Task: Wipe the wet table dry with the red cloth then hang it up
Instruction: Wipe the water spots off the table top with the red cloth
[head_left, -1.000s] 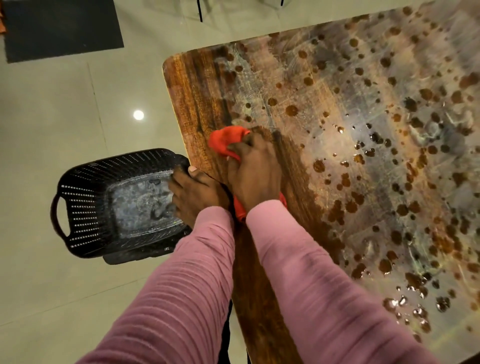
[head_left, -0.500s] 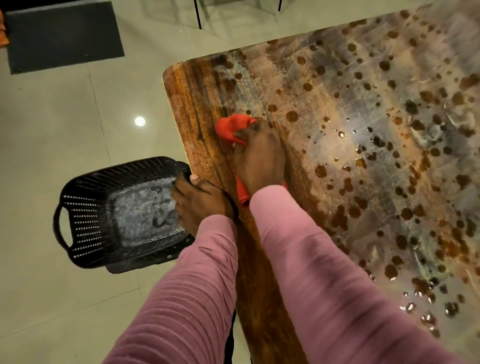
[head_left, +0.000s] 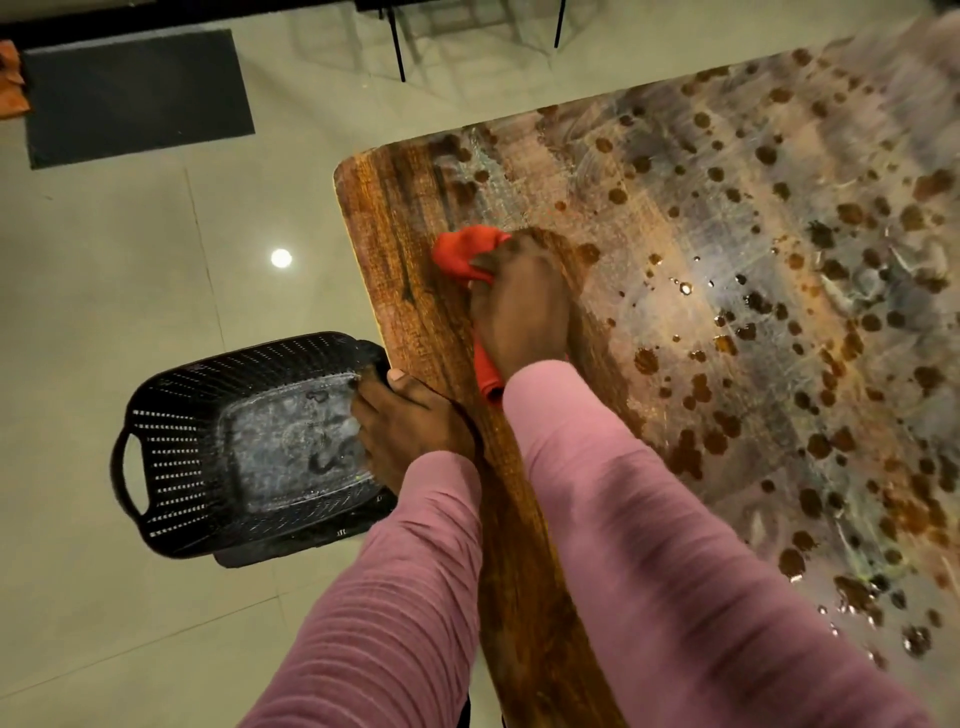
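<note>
The red cloth (head_left: 462, 252) lies bunched on the wooden table (head_left: 395, 208) near its left edge, under my right hand (head_left: 519, 306), which presses down on it; red ends stick out ahead of the fingers and behind the wrist. The strip along the left edge looks dark and wiped. The surface to the right carries several water drops and dark spots (head_left: 753, 332). My left hand (head_left: 410, 421) grips the rim of a black perforated basket (head_left: 197, 441) held against the table's left edge.
The basket hangs over a pale tiled floor (head_left: 130, 260) with a bright light reflection. A dark mat (head_left: 135, 93) lies at the far left. Thin black furniture legs (head_left: 397, 47) stand beyond the table's far corner.
My right hand has slid the red cloth farther away along the table's left side, leaving a wider dark strip. The left hand stays on the basket rim.
</note>
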